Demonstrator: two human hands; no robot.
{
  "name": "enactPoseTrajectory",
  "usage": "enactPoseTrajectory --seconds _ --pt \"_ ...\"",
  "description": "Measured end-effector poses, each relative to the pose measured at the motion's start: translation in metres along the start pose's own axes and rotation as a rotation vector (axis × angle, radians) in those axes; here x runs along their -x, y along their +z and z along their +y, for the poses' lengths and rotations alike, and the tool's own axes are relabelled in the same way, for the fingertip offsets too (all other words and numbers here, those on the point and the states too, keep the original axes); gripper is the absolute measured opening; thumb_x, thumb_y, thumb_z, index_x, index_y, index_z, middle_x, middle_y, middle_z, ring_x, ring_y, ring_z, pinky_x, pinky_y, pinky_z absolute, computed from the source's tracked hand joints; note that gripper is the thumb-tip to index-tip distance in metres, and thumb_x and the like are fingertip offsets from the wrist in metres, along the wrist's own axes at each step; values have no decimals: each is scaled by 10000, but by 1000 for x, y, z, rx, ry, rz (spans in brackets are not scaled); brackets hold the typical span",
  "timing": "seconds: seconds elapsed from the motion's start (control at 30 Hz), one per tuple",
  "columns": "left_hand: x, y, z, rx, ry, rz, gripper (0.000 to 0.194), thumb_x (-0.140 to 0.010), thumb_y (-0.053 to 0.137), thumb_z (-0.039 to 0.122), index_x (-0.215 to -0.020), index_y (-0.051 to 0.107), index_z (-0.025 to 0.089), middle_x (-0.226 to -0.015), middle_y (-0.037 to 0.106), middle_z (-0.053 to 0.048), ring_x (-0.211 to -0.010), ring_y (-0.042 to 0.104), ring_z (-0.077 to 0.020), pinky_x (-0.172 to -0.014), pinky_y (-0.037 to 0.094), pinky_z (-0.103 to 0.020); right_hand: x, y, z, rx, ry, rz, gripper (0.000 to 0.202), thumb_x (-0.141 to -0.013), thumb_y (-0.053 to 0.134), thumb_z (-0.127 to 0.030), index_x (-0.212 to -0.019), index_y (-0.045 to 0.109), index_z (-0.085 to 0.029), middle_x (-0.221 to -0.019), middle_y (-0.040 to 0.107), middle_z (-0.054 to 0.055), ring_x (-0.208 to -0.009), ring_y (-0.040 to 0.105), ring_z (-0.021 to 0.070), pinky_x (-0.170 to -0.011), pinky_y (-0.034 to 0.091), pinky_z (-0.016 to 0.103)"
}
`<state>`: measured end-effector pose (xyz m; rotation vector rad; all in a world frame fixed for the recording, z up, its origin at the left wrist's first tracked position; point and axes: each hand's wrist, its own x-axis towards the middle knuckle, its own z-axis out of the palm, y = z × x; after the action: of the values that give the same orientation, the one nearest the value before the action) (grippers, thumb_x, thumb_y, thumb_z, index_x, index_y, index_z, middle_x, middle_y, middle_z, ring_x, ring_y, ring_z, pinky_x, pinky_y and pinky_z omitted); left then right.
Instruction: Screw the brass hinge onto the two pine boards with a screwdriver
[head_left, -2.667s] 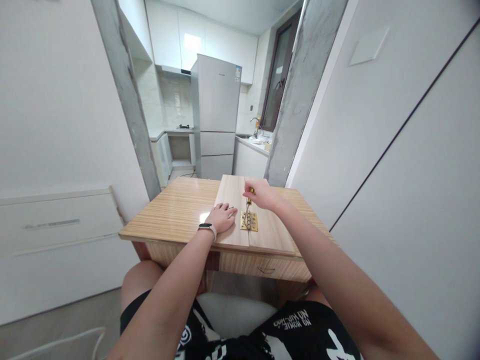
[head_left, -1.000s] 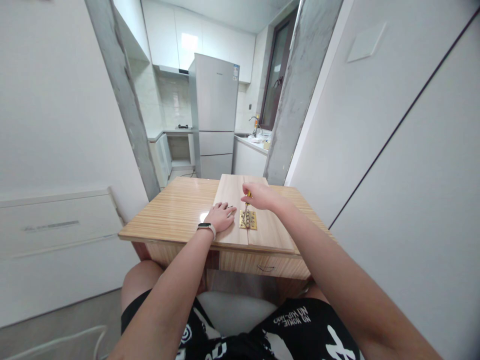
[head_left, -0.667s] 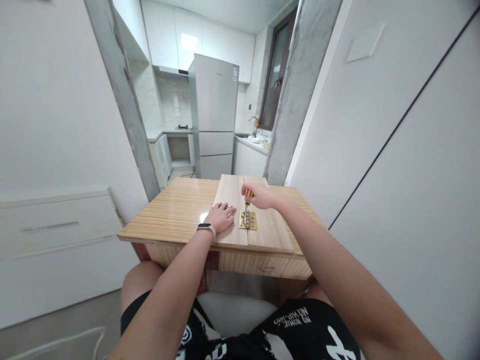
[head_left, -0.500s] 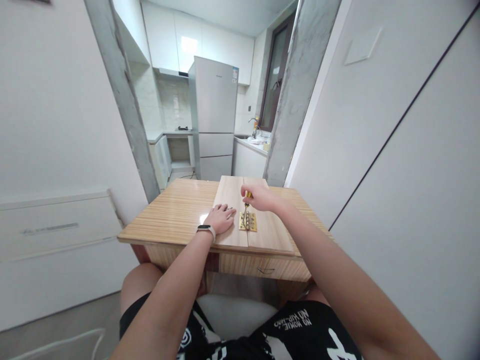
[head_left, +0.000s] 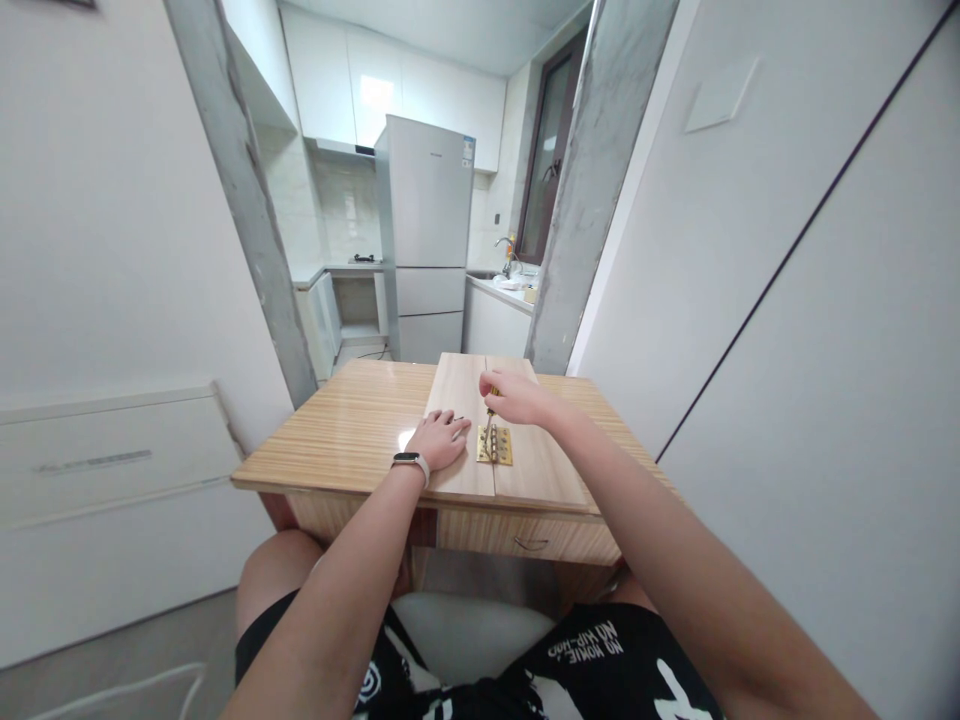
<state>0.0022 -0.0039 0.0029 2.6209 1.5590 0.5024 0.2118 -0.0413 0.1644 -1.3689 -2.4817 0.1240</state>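
Note:
Two pale wooden boards lie side by side on the table, a left board (head_left: 457, 380) and a right board (head_left: 540, 480). Across their seam sits a brass hinge (head_left: 504, 446) with screw holes in its leaves. My right hand (head_left: 514, 396) is closed around the handle of a screwdriver (head_left: 488, 420), held nearly upright. Its shaft points down at the hinge's left leaf; the tip is too small to make out. My left hand (head_left: 441, 440) lies flat on the left board, fingers spread, just left of the hinge. A small dark thin piece shows by its fingertips.
The wood-grained table (head_left: 322, 440) has a drawer (head_left: 487, 535) with a handle at its front edge. Beyond it stand a grey fridge (head_left: 431, 210) and a counter with a sink tap (head_left: 504, 245). White walls rise on both sides.
My right hand has turned slightly on the screwdriver, covering more of its handle. My left hand stays on the board. The whole view has shifted a little.

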Motion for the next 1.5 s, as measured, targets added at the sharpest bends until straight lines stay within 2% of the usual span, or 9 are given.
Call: enactPoseTrajectory --seconds 0.17,0.33,0.53,0.77,0.97,1.07,1.2,1.37,1.5 --pt "0 1 -2 4 1 5 496 -1018 488 400 -1504 585 412 -1583 515 -42 -1456 414 -353 -1209 352 -541 -1 2 3 -121 10 -57 261 -914 589 -63 -1132 633 -200 -1033 744 57 -893 657 181 -739 438 258" --pt "0 2 -2 5 0 8 496 -1021 486 403 -1507 584 403 -1591 509 -48 -1460 412 -355 -1215 345 -543 -1 3 5 -17 26 2 144 -956 706 -211 -1091 659 -221 -929 740 39 -813 636 177 -680 373 264" --pt "0 0 0 -1 2 2 492 -1025 482 401 -1507 581 408 -1579 517 -48 -1454 418 -349 -1210 353 -539 0 4 5 96 13 73 185 -953 761 -374 -956 652 -225 -893 734 53 -848 635 209 -689 348 285" --pt "1 -1 1 -12 -5 -3 492 -1026 478 407 -1507 584 404 -1578 516 -50 -1459 414 -352 -1208 355 -537 -1 3 0 -76 -32 28 80 -931 693 -197 -961 618 -199 -1005 726 57 -871 628 180 -739 421 274" --pt "1 0 0 -14 -8 -6 513 -1022 471 410 -1525 570 403 -1599 501 -44 -1474 404 -353 -1213 346 -539 -1 -1 1 -217 5 -63 170 -912 581 -59 -1008 608 -197 -1017 742 46 -906 663 169 -769 464 257" --pt "1 1 -1 -19 -11 -12 511 -1022 468 417 -1523 570 411 -1600 499 -43 -1474 403 -353 -1211 347 -540 -1 -1 3 -226 59 -68 150 -956 607 -107 -1070 601 -205 -997 754 38 -851 678 160 -729 460 250" --pt "0 1 -1 -28 -7 -9 510 -1022 463 421 -1521 569 412 -1597 498 -47 -1466 410 -358 -1206 354 -543 1 -1 1 -195 136 -76 132 -1002 629 -196 -1125 592 -222 -815 724 -9 -664 656 137 -638 417 244" --pt "1 -1 1 -14 -10 -10 505 -1017 470 408 -1512 573 416 -1587 508 -45 -1462 409 -352 -1204 358 -546 3 -1 -1 -117 123 7 168 -966 743 -323 -955 606 -225 -772 698 -21 -608 619 123 -626 384 247" --pt "1 -3 3 -4 -6 -6 503 -1014 477 411 -1505 585 404 -1584 511 -56 -1453 413 -363 -1205 354 -555 1 3 3 -72 90 77 225 -969 741 -355 -867 594 -218 -805 707 4 -685 618 144 -671 387 264"
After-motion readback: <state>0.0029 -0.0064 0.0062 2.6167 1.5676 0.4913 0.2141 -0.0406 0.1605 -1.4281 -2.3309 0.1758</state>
